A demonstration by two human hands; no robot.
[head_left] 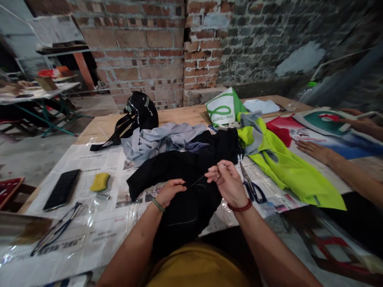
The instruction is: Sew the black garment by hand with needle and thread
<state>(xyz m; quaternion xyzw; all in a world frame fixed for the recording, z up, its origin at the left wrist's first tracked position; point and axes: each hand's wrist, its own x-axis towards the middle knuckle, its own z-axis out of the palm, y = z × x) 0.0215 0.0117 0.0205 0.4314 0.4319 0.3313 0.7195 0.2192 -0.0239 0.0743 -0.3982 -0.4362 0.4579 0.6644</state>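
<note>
A black garment (179,211) lies over my lap and up onto the table edge. Above it, my left hand (170,193), with a green bracelet, is closed in a pinch; what sits between its fingertips is too small to make out. My right hand (227,183), wearing a red bracelet, is raised with thumb and forefinger pinched together. A thin thread (198,181) runs from its fingers down toward the garment near my left fingertips. Scissors (253,187) with dark blue handles lie to the right of my right hand.
Newspaper under plastic covers the table (89,235). At left are a black phone (62,189), yellow sponge (99,181) and glasses (56,229). Grey cloth (161,137), a black bag (142,111) and a neon-yellow garment (281,159) lie beyond. Another person's hand (317,151) rests beside an iron (321,119).
</note>
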